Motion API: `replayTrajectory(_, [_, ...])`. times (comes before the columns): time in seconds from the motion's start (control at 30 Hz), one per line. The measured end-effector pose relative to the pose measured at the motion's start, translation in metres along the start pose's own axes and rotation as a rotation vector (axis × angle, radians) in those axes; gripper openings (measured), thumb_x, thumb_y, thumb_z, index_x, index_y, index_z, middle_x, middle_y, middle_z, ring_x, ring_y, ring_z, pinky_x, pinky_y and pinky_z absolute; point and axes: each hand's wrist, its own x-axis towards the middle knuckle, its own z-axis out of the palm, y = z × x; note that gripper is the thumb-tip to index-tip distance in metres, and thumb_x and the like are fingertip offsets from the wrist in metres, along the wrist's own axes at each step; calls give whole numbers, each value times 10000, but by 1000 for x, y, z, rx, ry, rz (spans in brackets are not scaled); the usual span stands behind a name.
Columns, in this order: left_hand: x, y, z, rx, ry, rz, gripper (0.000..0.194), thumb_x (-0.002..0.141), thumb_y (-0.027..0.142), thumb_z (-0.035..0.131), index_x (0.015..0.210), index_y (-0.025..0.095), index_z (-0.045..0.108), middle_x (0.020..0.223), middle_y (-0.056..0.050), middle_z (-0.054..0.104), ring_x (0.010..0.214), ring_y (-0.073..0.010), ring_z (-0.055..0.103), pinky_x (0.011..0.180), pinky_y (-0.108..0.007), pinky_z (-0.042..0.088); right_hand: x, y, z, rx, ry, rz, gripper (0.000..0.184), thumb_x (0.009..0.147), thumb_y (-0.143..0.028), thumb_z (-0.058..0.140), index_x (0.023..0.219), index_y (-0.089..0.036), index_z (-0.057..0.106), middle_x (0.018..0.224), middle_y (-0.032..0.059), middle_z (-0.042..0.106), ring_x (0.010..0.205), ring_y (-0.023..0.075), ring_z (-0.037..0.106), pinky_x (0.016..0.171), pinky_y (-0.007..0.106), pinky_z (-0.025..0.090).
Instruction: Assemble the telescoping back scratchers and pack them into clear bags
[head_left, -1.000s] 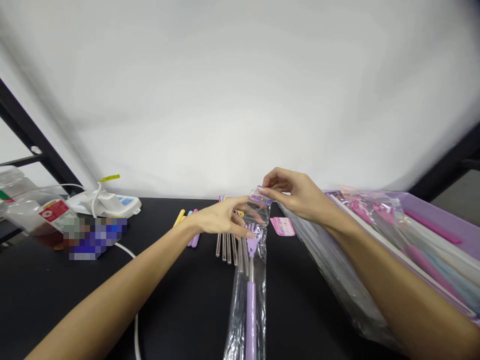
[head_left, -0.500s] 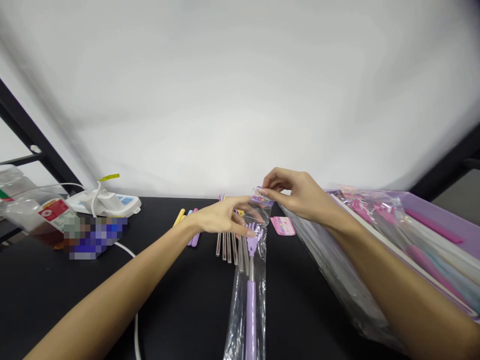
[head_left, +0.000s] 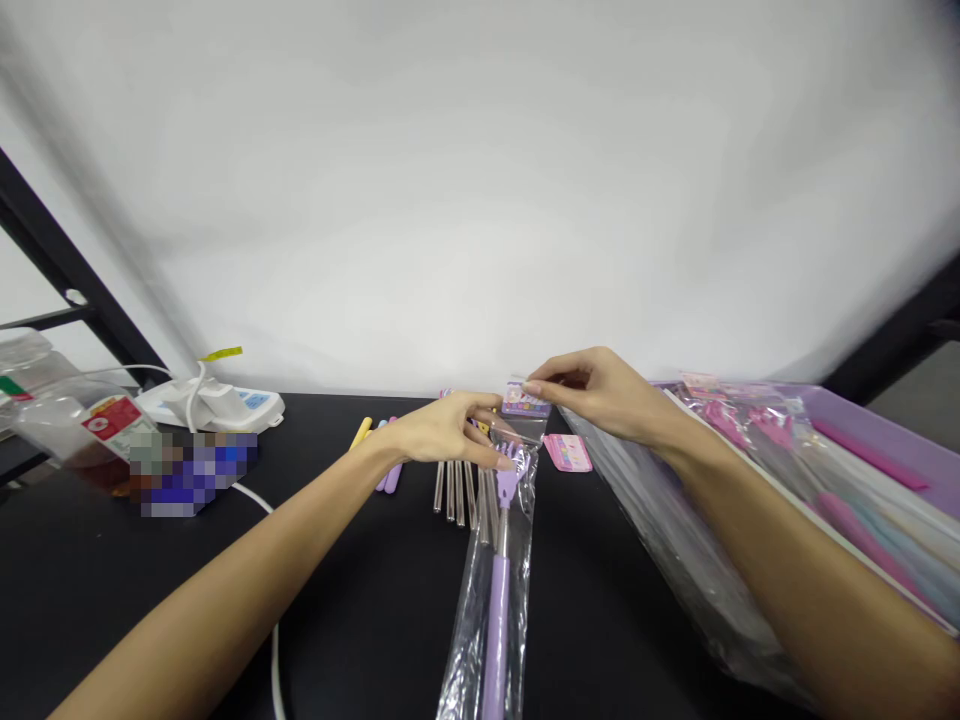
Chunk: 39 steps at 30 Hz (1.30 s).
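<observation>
A purple back scratcher [head_left: 498, 580] lies in a long clear plastic sleeve [head_left: 469, 640] on the black table [head_left: 112, 580]. My right hand [head_left: 600, 392] pinches a small purple printed card [head_left: 524, 401] at the sleeve's far end. My left hand [head_left: 442, 432] rests on the sleeve's upper part with fingers curled, holding the plastic beside the scratcher's claw. Under the left hand lie several more scratchers with steel shafts [head_left: 454, 490] and yellow, blue and purple handles [head_left: 375, 445].
A pink card [head_left: 568, 451] lies right of the sleeve. A purple tray [head_left: 900, 440] of packed scratchers and a stack of clear bags [head_left: 660, 530] fill the right. At the left sit a white power strip [head_left: 217, 405], its cable [head_left: 274, 650] and plastic bottles [head_left: 67, 430].
Both hands and the sleeve's far end sank slightly; the sleeve's near end swung a little left. The grips look the same.
</observation>
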Motion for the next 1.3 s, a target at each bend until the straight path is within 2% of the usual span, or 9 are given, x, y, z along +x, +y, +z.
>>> replayTrajectory(0.23, [2,-2,-1,36,71,13,594,720,375,820,1237,154,629,1045,-121,710,857,-203,699,868,-409,529,5,1,9,67,127,1,294,818,-473,667,811,-185,724,816,65,736,783,214,649,724,360,490])
replayTrajectory(0.37, [2,0,-1,65,72,19,567,739,424,797,1222,161,657,811,-57,713,745,-178,669,815,-392,519,4,0,11,59,109,40,306,843,-491,639,842,-186,665,689,25,674,655,176,605,610,318,450])
replayTrajectory(0.47, [2,0,-1,69,80,12,555,739,418,798,1218,169,669,775,-36,704,719,-159,648,806,-367,508,2,-1,11,94,96,77,263,831,-445,662,873,-186,650,627,4,649,605,162,586,567,297,425])
replayTrajectory(0.6, [1,1,-1,83,95,2,536,747,408,794,1219,183,678,745,-20,702,731,-152,650,846,-356,502,3,2,12,187,115,81,225,782,-390,723,869,-193,658,747,33,713,715,185,651,657,320,482])
replayTrajectory(0.8, [1,2,-2,108,114,-9,504,744,419,791,1167,161,702,837,-66,743,827,-201,693,891,-395,512,4,6,9,371,117,142,348,634,-399,848,862,-191,688,866,51,727,866,217,675,828,393,527])
replayTrajectory(0.93, [2,-1,-3,95,111,3,527,740,405,795,1196,164,691,970,-101,748,919,-226,700,924,-404,509,4,6,7,419,79,226,362,660,-462,820,843,-164,724,871,80,726,861,226,658,793,406,534])
replayTrajectory(1.03, [2,-1,-2,81,103,14,512,750,385,787,1205,172,687,986,-98,747,915,-219,702,925,-400,511,4,6,8,462,97,248,317,642,-391,843,843,-169,738,859,67,734,842,206,659,810,391,518])
replayTrajectory(1.17, [2,0,-2,59,105,37,474,738,344,793,1171,174,703,975,-90,743,895,-210,699,888,-387,529,5,5,13,562,97,286,241,561,-259,874,730,-176,723,793,39,715,799,186,652,819,371,500])
replayTrajectory(1.3, [2,2,-1,26,115,44,475,719,300,804,1167,179,704,997,-82,737,892,-204,691,874,-380,532,3,2,11,555,32,272,180,621,-260,837,739,-177,730,781,40,703,775,178,636,793,362,495])
